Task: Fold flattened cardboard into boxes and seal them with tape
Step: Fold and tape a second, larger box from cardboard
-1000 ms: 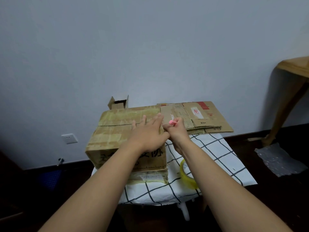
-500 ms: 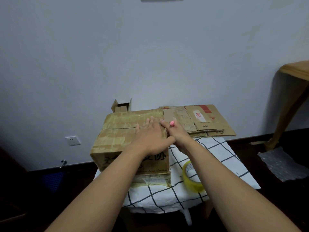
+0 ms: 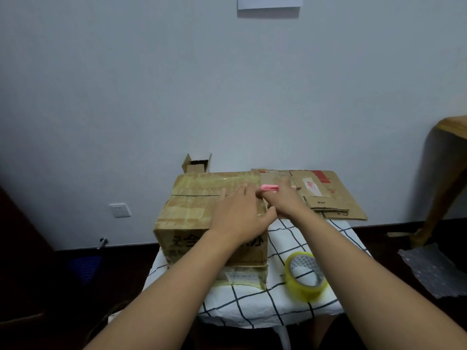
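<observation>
Left hand [image 3: 240,213] flat, fingers straight, pressing top of taped brown cardboard box [image 3: 202,213] (table's left edge). Right hand [image 3: 284,202] grips small pink cutter [image 3: 270,188] at box's right top edge.

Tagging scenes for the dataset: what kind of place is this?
Probably a home room, not a packing line: a small table under a checked cloth, a wall socket, and flattened cardboard stacked beside one taped box.

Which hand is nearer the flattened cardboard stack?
Right. The right hand, holding a pink cutter, overlaps the stack's left edge. The left hand lies flat on the taped box, farther left.
</observation>
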{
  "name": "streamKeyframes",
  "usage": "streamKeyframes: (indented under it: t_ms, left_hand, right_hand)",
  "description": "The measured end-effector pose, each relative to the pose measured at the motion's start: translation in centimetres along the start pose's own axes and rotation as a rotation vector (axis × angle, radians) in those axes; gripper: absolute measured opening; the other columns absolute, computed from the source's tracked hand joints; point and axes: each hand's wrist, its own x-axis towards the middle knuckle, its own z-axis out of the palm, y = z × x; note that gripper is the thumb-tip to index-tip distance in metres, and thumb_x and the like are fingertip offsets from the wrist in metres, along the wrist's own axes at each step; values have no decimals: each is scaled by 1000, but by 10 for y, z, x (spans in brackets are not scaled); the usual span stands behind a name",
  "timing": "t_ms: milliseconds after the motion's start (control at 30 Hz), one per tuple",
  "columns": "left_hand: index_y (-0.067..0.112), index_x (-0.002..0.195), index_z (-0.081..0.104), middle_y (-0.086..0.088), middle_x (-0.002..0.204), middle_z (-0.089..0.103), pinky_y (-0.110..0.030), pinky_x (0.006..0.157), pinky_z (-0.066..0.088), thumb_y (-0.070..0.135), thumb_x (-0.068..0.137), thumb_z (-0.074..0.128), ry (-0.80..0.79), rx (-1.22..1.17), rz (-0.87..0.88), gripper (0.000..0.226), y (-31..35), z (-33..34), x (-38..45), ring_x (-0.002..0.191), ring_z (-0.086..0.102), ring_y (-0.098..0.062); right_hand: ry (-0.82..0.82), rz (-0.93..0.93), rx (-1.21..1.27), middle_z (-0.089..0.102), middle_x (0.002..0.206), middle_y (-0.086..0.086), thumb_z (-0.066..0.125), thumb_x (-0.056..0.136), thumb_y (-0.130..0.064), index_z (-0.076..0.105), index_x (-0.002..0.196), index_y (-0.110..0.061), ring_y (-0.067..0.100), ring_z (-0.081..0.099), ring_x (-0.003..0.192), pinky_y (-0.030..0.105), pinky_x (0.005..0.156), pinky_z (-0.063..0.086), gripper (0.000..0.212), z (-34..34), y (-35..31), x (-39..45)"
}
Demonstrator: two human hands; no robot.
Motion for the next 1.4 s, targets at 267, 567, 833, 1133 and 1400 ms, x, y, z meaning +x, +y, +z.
streamKeyframes:
  t_ms: [267, 567, 833, 1133, 1400]
  left_hand:
    - [20, 140, 36, -6, 135, 32, -35, 95, 37, 55, 89, 57, 476, -519, -547, 65, -56, 12, -104, 127, 36, -27]
    - [34, 156, -11, 9, 164, -14, -39, 113, 26, 40, 96, 56, 444, -1072, -677, 90, -17, 6, -112, 150, 8, -19]
    - [35, 154, 25, -4, 149, 32, -47, 106, 44, 33, 85, 60, 537, -1157, -503, 77, -104, -56, -78, 129, 46, -23]
    - [22, 138, 39, -15, 125, 56, -33, 66, 55, 11, 94, 61, 127, -1499, -581, 51, -141, -27, -45, 95, 65, -25]
    - [28, 143, 49, 9, 148, 43, -40, 107, 43, 39, 93, 65, 187, -782, -472, 53, -163, -35, -49, 131, 43, -11]
  right_hand:
    - [9, -102, 169, 41, 106, 3, 65, 92, -32, 28, 116, -13, 8, 45, 84, 27, 67, 39, 48, -2, -33, 25]
    - [-30, -77, 312, 46, 92, 4, 70, 89, -22, 30, 103, -18, 17, 48, 76, 44, 72, 51, 43, 15, -43, 4]
    - [157, -372, 203, 39, 73, -6, 62, 92, -45, 29, 98, -20, 5, 37, 54, 21, 52, 35, 42, 1, -50, -102]
    - [245, -283, 4, 53, 106, -15, 67, 84, -48, 34, 99, -22, 9, 58, 74, 30, 67, 40, 45, 34, 9, -144]
    - [333, -460, -236, 58, 123, 7, 75, 83, -40, 35, 132, -19, 26, 62, 98, 26, 68, 46, 67, 70, 42, -138]
